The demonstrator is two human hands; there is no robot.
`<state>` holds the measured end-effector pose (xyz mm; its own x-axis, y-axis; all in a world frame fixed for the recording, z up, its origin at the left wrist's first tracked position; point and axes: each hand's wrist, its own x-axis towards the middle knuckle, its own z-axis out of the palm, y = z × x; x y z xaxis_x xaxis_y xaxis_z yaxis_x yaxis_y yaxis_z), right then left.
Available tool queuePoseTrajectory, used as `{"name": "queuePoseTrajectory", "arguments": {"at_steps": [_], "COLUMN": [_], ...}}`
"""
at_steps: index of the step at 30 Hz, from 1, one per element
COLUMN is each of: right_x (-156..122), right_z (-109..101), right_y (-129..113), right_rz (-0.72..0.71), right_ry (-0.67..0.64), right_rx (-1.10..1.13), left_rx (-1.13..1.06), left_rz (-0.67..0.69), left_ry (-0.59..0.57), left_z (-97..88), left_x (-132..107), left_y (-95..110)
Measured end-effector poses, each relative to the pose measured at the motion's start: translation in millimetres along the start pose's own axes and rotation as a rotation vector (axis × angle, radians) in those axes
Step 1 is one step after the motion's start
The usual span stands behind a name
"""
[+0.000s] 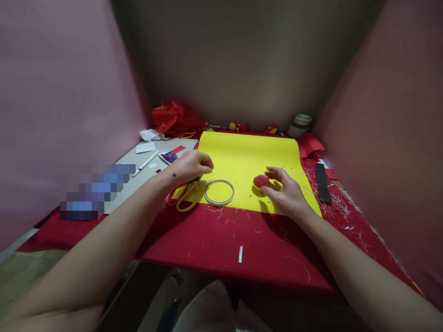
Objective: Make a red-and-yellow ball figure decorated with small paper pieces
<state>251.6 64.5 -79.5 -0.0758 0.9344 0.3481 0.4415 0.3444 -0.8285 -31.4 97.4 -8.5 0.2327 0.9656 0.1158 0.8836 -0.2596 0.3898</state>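
My left hand (pixel 194 166) is raised over the left part of a yellow ribbed sheet (pixel 242 150), its fingers curled in towards the thumb; whatever they hold, if anything, cannot be made out. Below it lie scissors (pixel 187 199) with red and yellow handles, their blades partly hidden by the hand. A silvery ring (pixel 219 203) rests just right of the scissors. My right hand (pixel 282 189) has its thumb and fingertips at the right side of a small red ball with a yellow underside (pixel 260 181), low over the sheet.
Grey board (pixel 129 184) on the left bears a white pen (pixel 145 164) and paper scraps. Behind are a red plastic bag (pixel 175 115), small red-and-yellow pieces (pixel 237 126) and a lidded jar (pixel 299 125). A black strip (pixel 323 183) and loose threads (pixel 334 205) lie right.
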Motion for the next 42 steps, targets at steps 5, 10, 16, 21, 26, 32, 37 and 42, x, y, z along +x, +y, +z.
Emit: {"name": "queuePoseTrajectory", "arguments": {"at_steps": [5,10,16,21,26,32,37,42], "right_x": [-6,-10,-6,-10,-21,-29,-34,-40], "right_z": [-4,-7,-10,-10,-4,2,1,1], "right_y": [-16,-24,-20,-25,-40,-61,-70,-71], "right_rz": [-0.144,-0.220,-0.217,-0.252,-0.172,0.207,0.477,0.538], "right_ry": [0.117,0.202,0.260,0.280,0.180,-0.243,-0.503,-0.377], "right_rx": [-0.050,-0.032,0.047,0.083,0.301,0.815,1.052,1.084], "left_rx": [0.176,0.319,0.441,0.470,0.246,-0.153,-0.112,0.052], "left_rz": [0.049,0.036,-0.035,0.032,0.336,0.610,0.731,0.838], "left_ry": [-0.072,-0.041,-0.105,-0.081,0.066,0.152,0.253,0.242], "left_z": [18.9,23.9,27.5,26.8,18.6,15.7,24.0,28.5], "left_x": [-8,-16,-24,-28,-43,-63,-65,-65], "left_y": [15,23,33,35,46,68,75,75]}}
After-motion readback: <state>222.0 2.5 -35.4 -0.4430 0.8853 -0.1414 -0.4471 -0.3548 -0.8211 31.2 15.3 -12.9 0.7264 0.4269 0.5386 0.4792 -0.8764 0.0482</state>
